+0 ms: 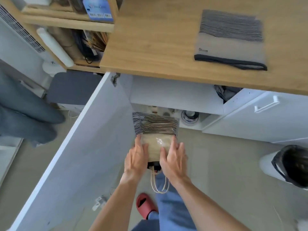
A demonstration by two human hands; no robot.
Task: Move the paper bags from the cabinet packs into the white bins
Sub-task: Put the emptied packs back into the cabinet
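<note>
A pack of paper bags (155, 145), beige under clear wrap with a black-and-white striped upper part, sticks out of the open white cabinet (175, 97) below the wooden counter. Its cream rope handles (159, 182) hang down toward me. My left hand (135, 158) lies on the pack's left side with fairly straight fingers. My right hand (173, 161) lies on its right side with fingers spread and the thumb on the wrap. A second striped pack (231, 40) lies flat on the counter (150, 47). At the right stands a white bin (266, 164) with a black liner.
The open cabinet door (75, 155) stands to my left. Another person's legs in jeans (25, 114) are at the far left. My red slipper (145, 205) is on the floor below the pack. Open shelves with a blue box (98, 9) sit at the upper left.
</note>
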